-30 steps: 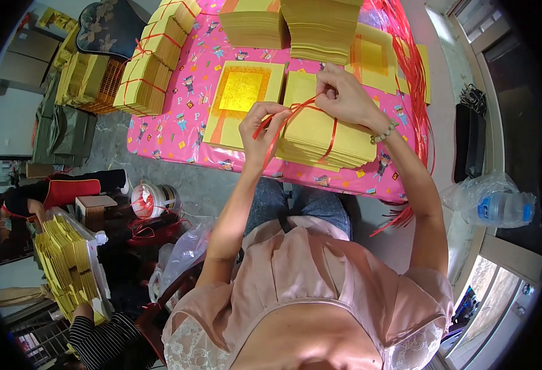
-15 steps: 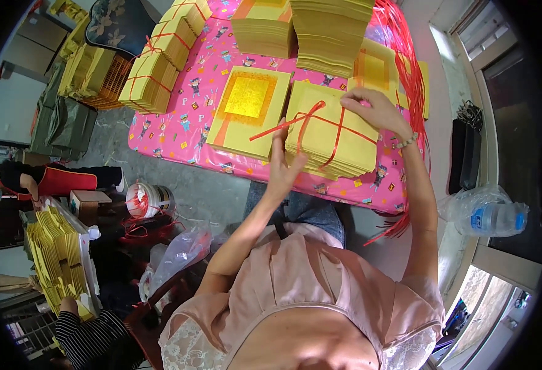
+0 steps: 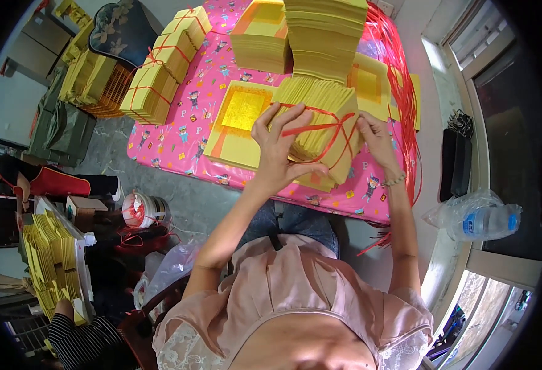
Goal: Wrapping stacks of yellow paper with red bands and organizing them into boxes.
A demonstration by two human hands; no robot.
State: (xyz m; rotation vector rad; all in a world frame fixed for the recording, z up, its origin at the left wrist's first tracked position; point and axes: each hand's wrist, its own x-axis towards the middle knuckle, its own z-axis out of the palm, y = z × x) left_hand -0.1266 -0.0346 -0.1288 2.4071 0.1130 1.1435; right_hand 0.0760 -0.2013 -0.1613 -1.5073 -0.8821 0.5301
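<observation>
A thick bundle of yellow paper [image 3: 317, 92], tied crosswise with red ribbon [image 3: 331, 148], stands tilted up at the near edge of the table, its layered sheet edges showing on top. My left hand [image 3: 275, 147] grips its left side, fingers over the upper edge and thumb low against the near side. At the right side, my right hand [image 3: 377, 140] holds the bundle's edge between thumb and fingers. Just left of the bundle lies a paper stack [image 3: 231, 139] with a gold square on top, partly hidden by my left hand.
The table has a pink printed cover [image 3: 184, 151]. Tied yellow bundles [image 3: 151, 92] line its left side; tall paper stacks [image 3: 326, 37] stand at the back. Red ribbons [image 3: 410, 92] hang along the right edge. A plastic bottle [image 3: 490, 225] lies right. Another person [image 3: 61, 182] stands at left.
The tied bundle has been tipped up from lying flat. My left hand moved up onto its left side, and my right hand slid down from its top to the right edge.
</observation>
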